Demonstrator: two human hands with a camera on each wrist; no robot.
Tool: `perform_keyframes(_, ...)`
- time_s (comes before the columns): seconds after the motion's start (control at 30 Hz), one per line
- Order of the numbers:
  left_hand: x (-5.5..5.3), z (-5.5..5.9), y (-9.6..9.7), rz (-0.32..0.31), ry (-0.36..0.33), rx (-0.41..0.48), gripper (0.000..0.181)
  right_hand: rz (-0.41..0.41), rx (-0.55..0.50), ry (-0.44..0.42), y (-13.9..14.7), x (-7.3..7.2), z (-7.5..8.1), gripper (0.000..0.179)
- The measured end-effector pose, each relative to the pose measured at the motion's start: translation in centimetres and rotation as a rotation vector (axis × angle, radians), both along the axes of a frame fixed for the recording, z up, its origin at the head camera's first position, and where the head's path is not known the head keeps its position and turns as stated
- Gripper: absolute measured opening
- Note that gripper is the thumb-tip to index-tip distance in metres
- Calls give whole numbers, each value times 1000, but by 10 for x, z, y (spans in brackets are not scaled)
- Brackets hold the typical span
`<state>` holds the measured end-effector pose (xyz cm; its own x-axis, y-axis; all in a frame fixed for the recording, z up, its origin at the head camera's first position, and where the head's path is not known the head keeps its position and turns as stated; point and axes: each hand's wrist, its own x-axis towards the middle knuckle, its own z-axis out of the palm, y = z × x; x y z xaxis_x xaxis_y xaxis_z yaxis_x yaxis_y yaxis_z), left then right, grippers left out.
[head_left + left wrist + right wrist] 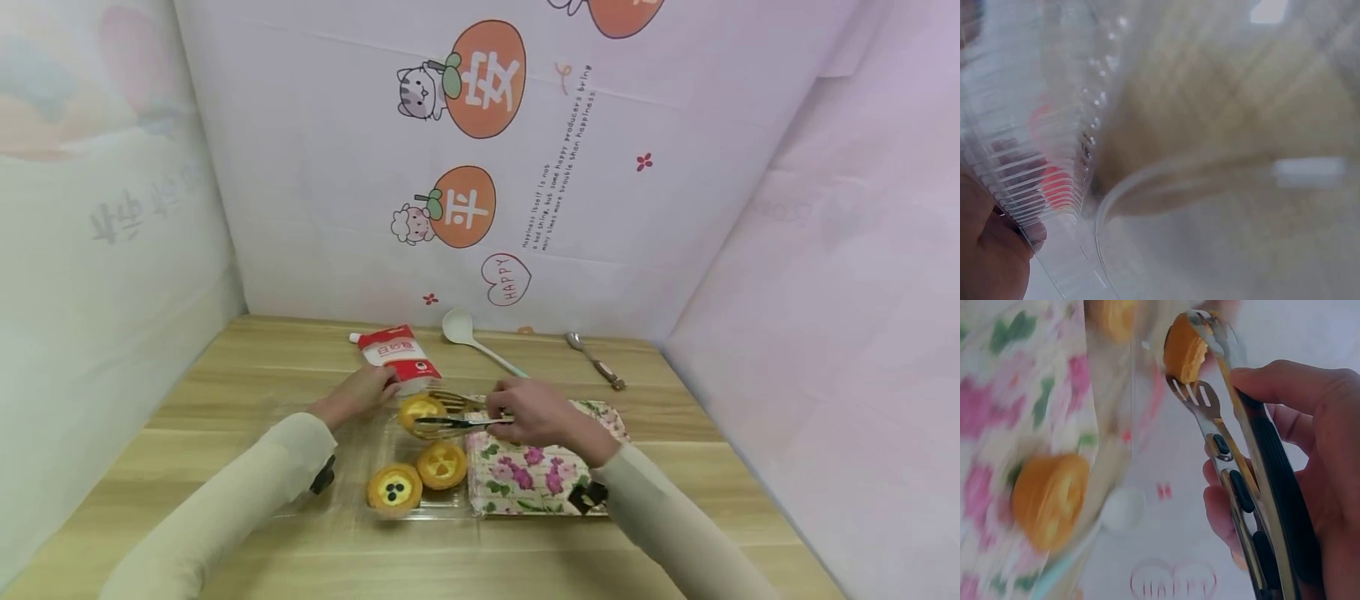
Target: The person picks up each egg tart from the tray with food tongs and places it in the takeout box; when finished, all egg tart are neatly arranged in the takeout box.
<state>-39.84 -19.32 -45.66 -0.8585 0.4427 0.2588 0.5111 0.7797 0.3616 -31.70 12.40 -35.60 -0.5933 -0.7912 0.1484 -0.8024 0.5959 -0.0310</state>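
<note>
My right hand (534, 412) grips metal tongs (1250, 469) with dark handle pads. Between the slotted tong ends is an egg tart (1183, 350), over the far part of a clear plastic box (420, 514). My left hand (363, 390) holds the box's far left edge; its fingers (1007, 262) lie against the ridged clear wall. Two more tarts lie in the near part of the box: a blueberry-topped tart (394, 490) and a yellow tart (441, 465). On the floral tray (525, 479) rests another tart (1050, 500), mostly hidden under my right hand in the head view.
A red and white sugar bag (397, 350) lies behind the box. Farther back are a white ladle (459, 327) and a spoon with a brown handle (596, 362). Printed white sheets (337, 208) wall the wooden table (300, 567) at the back and both sides.
</note>
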Motion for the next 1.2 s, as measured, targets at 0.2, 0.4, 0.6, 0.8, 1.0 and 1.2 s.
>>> perform_keyframes(0.2, -1, 4, -4, -17, 9, -1, 8, 17, 115, 3, -44, -12, -13, 14)
perform_keyframes(0.4, 3, 3, 3, -5, -8, -4, 8, 4, 136, -60, -45, -15, -16, 13)
perform_keyframes(0.6, 8, 5, 5, 16, -22, 7, 8, -35, 112, -169, -39, -15, -4, 9)
perform_keyframes(0.8, 11, 6, 6, 11, -4, 7, 8, -13, 133, -117, -42, -19, -6, 9)
perform_keyframes(1.0, 10, 7, 7, 21, -29, -2, 7, -35, 143, -100, -47, -21, -6, 10)
perform_keyframes(1.2, 11, 8, 6, 16, -15, -3, 8, -52, 111, -135, -46, -20, -3, 9)
